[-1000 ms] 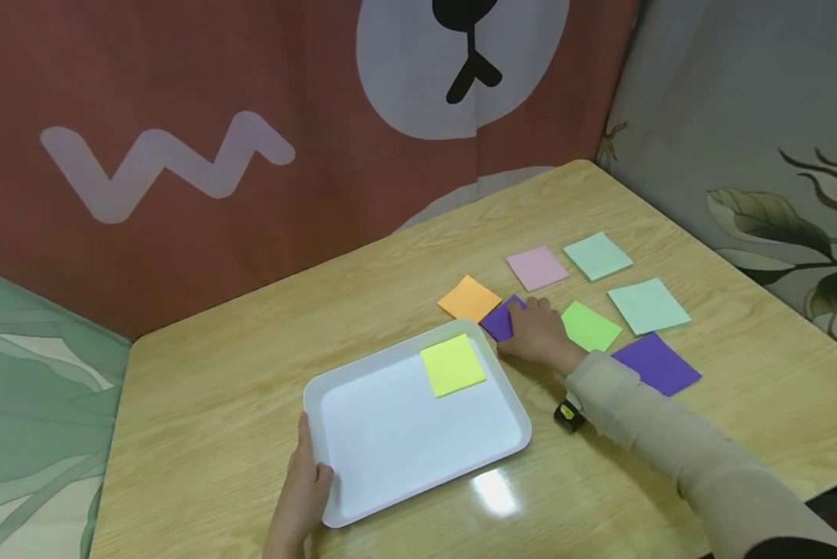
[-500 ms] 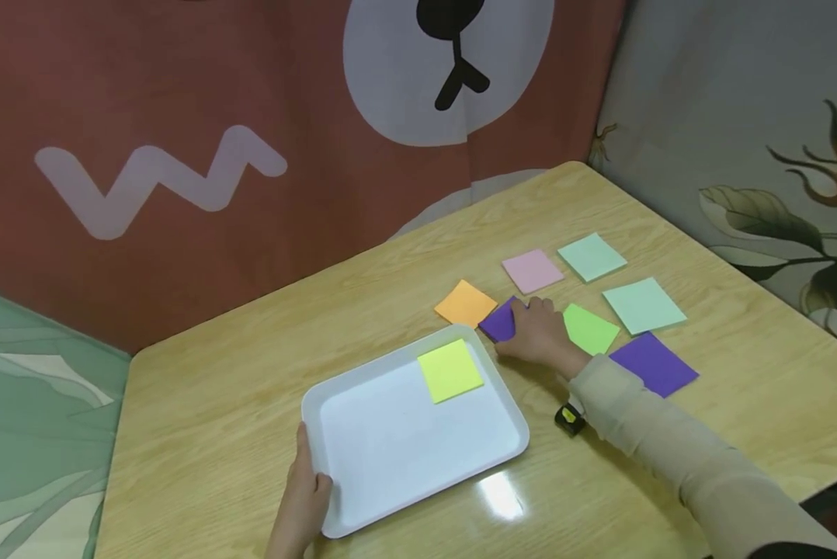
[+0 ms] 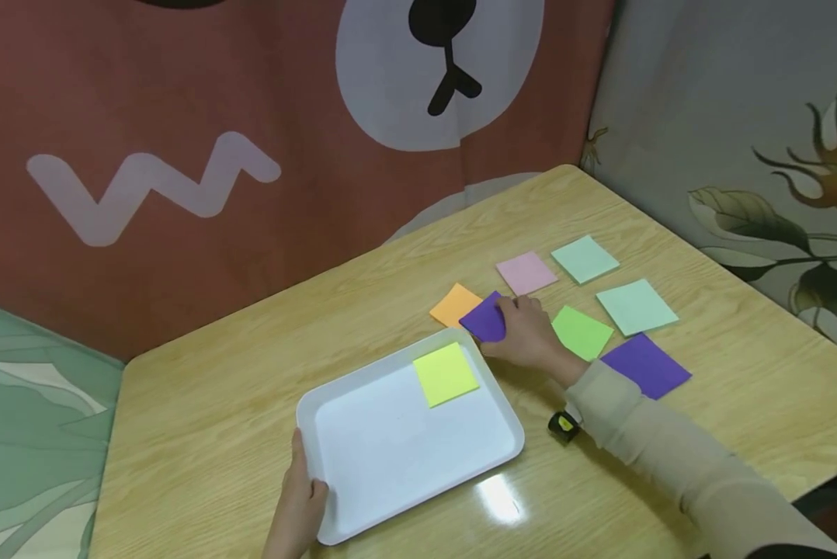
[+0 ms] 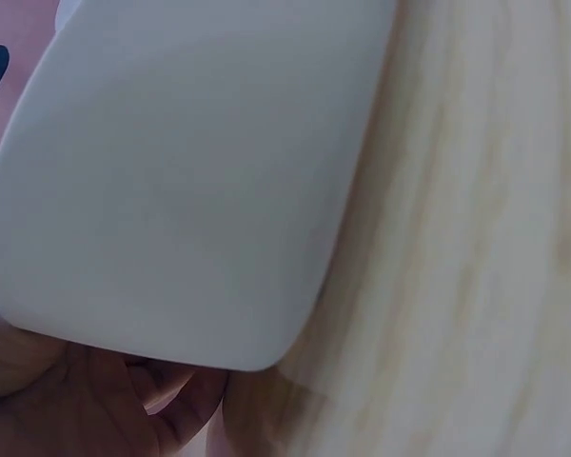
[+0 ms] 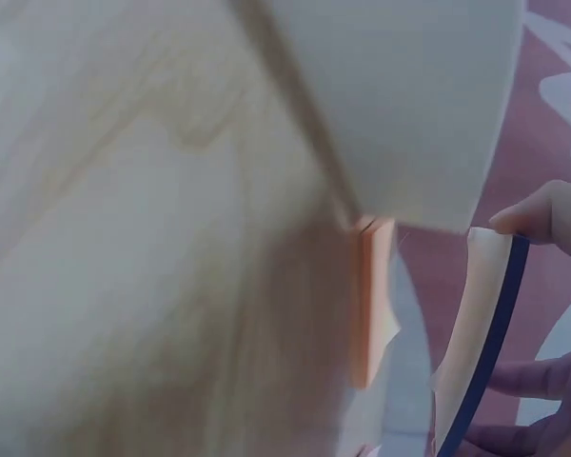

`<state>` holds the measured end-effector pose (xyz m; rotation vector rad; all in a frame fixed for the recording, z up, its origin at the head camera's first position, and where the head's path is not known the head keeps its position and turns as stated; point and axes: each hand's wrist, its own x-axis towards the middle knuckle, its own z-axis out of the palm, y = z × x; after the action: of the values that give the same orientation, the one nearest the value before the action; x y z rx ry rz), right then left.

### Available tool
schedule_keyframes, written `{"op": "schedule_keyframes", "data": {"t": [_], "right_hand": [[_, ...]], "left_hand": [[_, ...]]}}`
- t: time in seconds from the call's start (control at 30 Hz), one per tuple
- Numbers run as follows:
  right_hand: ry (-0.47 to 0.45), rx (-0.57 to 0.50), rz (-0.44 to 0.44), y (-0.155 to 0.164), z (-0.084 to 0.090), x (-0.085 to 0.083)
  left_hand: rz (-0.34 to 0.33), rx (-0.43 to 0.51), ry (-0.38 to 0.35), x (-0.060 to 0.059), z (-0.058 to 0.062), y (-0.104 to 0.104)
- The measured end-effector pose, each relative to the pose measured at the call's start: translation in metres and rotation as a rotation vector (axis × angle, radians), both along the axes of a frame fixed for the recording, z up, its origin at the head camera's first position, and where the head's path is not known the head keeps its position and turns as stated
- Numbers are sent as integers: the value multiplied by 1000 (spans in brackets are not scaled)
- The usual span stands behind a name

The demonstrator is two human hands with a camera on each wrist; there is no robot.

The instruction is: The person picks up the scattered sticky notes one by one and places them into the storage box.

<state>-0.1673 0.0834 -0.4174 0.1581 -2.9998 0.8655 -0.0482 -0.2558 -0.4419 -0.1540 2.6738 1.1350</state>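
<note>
The right wrist view alone reveals the purple pad [image 5: 490,328] bowed and clear of the worktop [image 5: 124,238], near the tray [image 3: 383,454], squeezed in the right grip [image 3: 526,334], thumb opposite fingers. The left grip [image 3: 300,501] pinches the tray's left edge.

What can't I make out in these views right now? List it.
Head: part of the held purple pad, behind the right hand.
Head: the right corner of the orange pad, behind that pad.
Head: part of the other purple pad, behind the sleeve.
Left wrist: part of the left hand, cut off by the frame edge.
</note>
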Motion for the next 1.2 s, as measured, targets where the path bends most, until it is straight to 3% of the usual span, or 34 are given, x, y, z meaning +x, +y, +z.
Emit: {"op": "schedule_keyframes", "data": {"t": [0.17, 0.3, 0.67, 1.2], "right_hand": [[11, -77, 51, -11, 8, 4], [24, -107, 151, -18, 10, 9], [89, -35, 429, -37, 6, 16], [77, -25, 498, -42, 3, 19]], "left_hand": [[-14, -11, 14, 0, 1, -2], [-17, -10, 27, 0, 1, -2], [-5, -7, 31, 1, 0, -2], [7, -3, 6, 1, -1, -3]]}}
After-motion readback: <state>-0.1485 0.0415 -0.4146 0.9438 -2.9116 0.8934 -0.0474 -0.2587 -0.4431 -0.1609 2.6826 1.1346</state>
